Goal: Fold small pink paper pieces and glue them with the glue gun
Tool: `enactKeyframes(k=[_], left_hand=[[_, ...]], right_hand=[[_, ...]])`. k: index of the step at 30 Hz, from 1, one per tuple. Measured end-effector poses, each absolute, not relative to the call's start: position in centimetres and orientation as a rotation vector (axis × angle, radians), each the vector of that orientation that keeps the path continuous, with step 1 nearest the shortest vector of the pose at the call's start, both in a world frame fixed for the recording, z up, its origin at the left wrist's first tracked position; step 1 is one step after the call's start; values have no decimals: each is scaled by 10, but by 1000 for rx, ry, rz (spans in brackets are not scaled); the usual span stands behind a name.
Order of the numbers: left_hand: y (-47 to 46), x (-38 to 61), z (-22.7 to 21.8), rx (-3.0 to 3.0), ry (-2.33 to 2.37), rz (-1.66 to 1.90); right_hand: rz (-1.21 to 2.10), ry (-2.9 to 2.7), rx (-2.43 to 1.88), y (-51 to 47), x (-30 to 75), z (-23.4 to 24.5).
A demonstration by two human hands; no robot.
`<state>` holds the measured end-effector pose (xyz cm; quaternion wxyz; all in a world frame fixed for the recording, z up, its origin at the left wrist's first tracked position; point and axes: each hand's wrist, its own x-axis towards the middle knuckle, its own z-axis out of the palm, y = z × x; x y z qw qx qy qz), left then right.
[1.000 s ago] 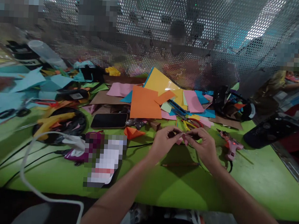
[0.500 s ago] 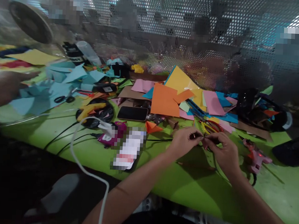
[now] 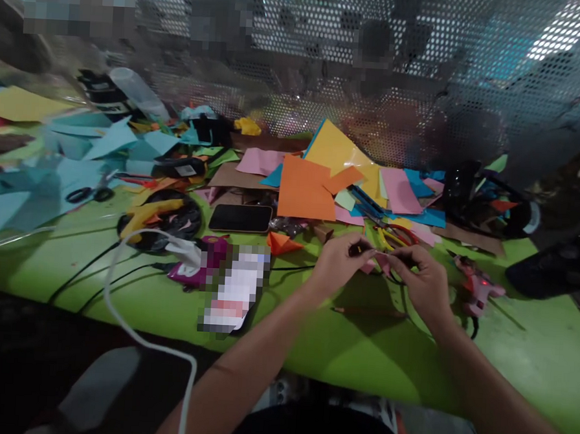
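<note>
Both hands meet over the green table, fingertips close together. My left hand is closed in a pinch on the edge of a small pink piece of paper. From the other side, my right hand pinches the same piece between thumb and fingers. Its exact folds are too small to make out. Just behind the fingers lie a pair of yellow-and-red-handled pliers or scissors and a blue cutter knife. A pencil-like stick lies on the table under the hands.
A pink glue gun with a red light lies right of my right hand. On the left are a lit phone, a dark phone, a purple tissue pack and black scissors. Coloured papers line the back. A white cable crosses the front edge.
My view has swung slightly to the right, so the table's things sit further left. Another person's hand at the left has gone out of view. More of the pink paper shows between my fingers.
</note>
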<state>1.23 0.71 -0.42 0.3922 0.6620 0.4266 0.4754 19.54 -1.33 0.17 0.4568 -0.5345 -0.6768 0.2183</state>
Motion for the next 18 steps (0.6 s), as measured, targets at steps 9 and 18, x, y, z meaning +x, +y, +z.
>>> enactKeyframes(k=[9, 18], left_hand=[[8, 9, -3, 1708, 1087, 1182], [27, -20, 2, 1626, 1202, 1217]], right_hand=[[601, -1639, -1295, -12, 193, 2], [596, -1692, -1308, -9, 196, -5]])
